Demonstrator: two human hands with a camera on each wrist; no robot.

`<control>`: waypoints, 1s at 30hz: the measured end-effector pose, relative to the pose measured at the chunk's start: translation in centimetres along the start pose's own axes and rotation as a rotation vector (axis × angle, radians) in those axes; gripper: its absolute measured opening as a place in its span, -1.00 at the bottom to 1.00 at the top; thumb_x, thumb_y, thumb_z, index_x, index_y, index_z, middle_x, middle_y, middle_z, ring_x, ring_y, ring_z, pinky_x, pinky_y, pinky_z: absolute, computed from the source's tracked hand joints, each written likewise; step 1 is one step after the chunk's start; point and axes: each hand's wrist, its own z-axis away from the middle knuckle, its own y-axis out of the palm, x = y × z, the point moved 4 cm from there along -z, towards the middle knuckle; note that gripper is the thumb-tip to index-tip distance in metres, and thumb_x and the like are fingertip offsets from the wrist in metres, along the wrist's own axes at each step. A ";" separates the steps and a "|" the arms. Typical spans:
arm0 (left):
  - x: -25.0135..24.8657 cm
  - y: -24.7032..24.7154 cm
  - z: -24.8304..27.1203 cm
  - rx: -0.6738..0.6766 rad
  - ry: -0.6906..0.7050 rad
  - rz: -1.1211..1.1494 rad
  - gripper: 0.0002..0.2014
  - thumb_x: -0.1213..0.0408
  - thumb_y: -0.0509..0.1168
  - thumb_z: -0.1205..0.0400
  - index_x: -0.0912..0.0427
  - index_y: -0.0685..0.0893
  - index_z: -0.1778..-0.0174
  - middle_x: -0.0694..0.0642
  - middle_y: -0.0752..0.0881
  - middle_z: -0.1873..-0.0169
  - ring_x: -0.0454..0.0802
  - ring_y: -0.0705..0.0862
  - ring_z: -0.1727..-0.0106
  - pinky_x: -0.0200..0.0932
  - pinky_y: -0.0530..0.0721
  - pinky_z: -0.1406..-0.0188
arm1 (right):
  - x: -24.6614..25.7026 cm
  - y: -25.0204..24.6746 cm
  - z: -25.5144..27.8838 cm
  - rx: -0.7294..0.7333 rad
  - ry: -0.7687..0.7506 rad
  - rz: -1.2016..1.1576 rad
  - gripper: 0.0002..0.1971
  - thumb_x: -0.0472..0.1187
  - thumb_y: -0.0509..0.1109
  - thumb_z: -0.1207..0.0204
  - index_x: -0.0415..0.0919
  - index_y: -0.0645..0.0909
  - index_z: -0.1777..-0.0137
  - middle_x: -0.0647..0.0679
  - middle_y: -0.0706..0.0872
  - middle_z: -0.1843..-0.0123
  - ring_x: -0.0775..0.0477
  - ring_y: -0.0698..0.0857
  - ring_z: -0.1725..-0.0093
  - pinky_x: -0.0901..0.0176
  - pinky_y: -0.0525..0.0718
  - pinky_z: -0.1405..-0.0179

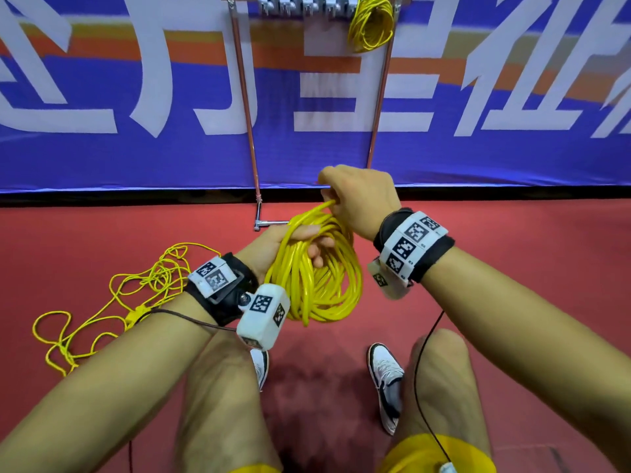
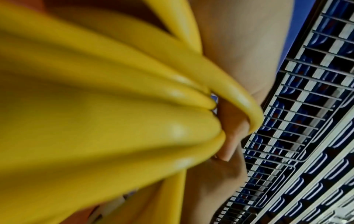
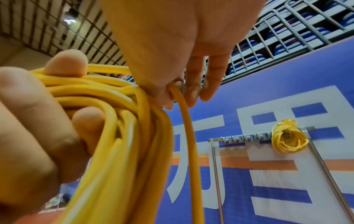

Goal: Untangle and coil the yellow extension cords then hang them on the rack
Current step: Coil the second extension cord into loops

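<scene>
A thick coil of yellow extension cord [image 1: 317,278] hangs from my left hand [image 1: 290,247], whose fingers curl round its top loops. Just above it, my right hand [image 1: 355,203] pinches a single strand [image 3: 186,128] of the same cord at the coil's top. In the left wrist view the yellow loops [image 2: 114,121] fill the frame, blurred, against my fingers [image 2: 229,128]. A second yellow cord [image 1: 112,302] lies tangled on the red floor to the left. A third, coiled cord [image 1: 370,23] hangs on the right end of the metal rack [image 1: 307,6].
The rack stands on thin metal legs [image 1: 246,107] before a blue banner [image 1: 136,148] with white characters. Its remaining hooks [image 3: 247,137] are bare. My knees and white shoes [image 1: 386,377] are below the hands on the red floor [image 1: 512,268].
</scene>
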 end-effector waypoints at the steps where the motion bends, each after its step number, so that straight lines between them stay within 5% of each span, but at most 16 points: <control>1: -0.1 0.2 0.0 0.008 -0.010 0.052 -0.40 0.07 0.72 -0.16 0.40 0.76 0.04 0.08 0.64 0.50 0.04 0.70 0.35 -0.13 0.70 0.29 | -0.5 0.2 -0.2 0.010 0.020 -0.028 -0.81 -0.12 0.28 -0.64 -0.09 0.58 -0.20 -0.04 0.71 -0.04 -0.27 0.69 -0.03 -0.03 0.52 0.22; 6: -0.2 0.7 0.4 0.032 0.010 0.138 -0.36 0.02 0.66 -0.28 0.45 0.68 -0.06 0.10 0.65 0.47 0.06 0.68 0.34 -0.11 0.69 0.30 | -2.1 1.7 -1.1 0.238 0.119 -0.361 -0.78 0.05 0.46 -0.57 -0.07 0.65 0.18 -0.01 0.67 0.29 -0.18 0.63 0.16 0.07 0.58 0.14; 11: -0.2 1.4 0.8 -0.005 0.007 0.248 -0.23 -0.28 0.13 -0.57 0.51 0.57 -0.15 0.21 0.68 0.47 0.17 0.64 0.38 -0.09 0.67 0.35 | -2.2 2.2 -1.4 0.254 0.095 -0.439 -0.74 0.02 0.53 -0.51 -0.09 0.60 0.28 0.08 0.56 0.43 0.12 0.50 0.40 0.25 0.41 0.38; 14: -0.7 1.5 1.1 -0.004 0.021 0.206 0.04 -0.57 0.23 -0.35 0.52 0.60 -0.12 0.19 0.63 0.50 0.16 0.63 0.37 -0.06 0.67 0.30 | -2.8 2.8 -1.6 0.208 0.153 -0.468 -0.77 -0.10 0.51 -0.53 -0.09 0.58 0.30 0.09 0.56 0.46 0.13 0.50 0.43 0.29 0.41 0.42; 17: -1.2 1.7 1.4 0.016 0.068 0.108 -0.25 -0.08 0.73 -0.11 0.44 0.74 -0.01 0.10 0.60 0.51 0.03 0.66 0.39 -0.14 0.69 0.33 | -3.3 3.1 -1.5 0.184 0.166 -0.473 -0.81 -0.16 0.52 -0.49 -0.10 0.60 0.30 0.10 0.54 0.50 0.18 0.48 0.48 0.50 0.36 0.52; 20: -1.8 2.1 1.7 0.002 0.114 0.005 -0.37 0.27 0.70 -0.03 0.46 0.74 0.02 0.08 0.55 0.53 -0.03 0.62 0.42 -0.21 0.64 0.36 | -3.5 3.2 -1.3 0.167 0.149 -0.522 -0.85 -0.23 0.53 -0.42 -0.09 0.61 0.30 0.10 0.51 0.53 0.16 0.45 0.50 0.46 0.39 0.51; 24: -2.8 1.7 2.4 0.028 0.196 0.082 -0.20 0.22 0.69 -0.08 0.48 0.52 -0.16 0.03 0.56 0.51 -0.06 0.58 0.40 -0.14 0.56 0.26 | -5.0 6.0 -0.3 0.182 0.194 -0.496 -0.79 -0.19 0.49 -0.44 -0.05 0.54 0.37 0.04 0.58 0.47 0.01 0.53 0.38 0.16 0.49 0.37; 26: -4.1 1.7 3.0 0.047 0.261 0.108 -0.19 0.21 0.66 -0.12 0.45 0.46 -0.21 0.00 0.58 0.49 -0.08 0.58 0.39 -0.14 0.55 0.21 | -6.3 7.9 0.9 0.252 0.265 -0.483 -0.79 -0.09 0.47 -0.50 -0.14 0.63 0.32 -0.01 0.66 0.44 0.04 0.63 0.38 0.18 0.52 0.35; 30: -7.9 1.3 3.8 -0.012 0.377 0.167 -0.46 0.20 0.70 -0.12 0.33 0.76 0.03 -0.04 0.52 0.54 -0.11 0.60 0.39 -0.15 0.56 0.17 | -7.2 11.9 3.8 0.405 0.427 -0.541 -0.75 -0.18 0.46 -0.53 -0.08 0.58 0.38 0.01 0.72 0.37 0.05 0.66 0.37 0.19 0.56 0.26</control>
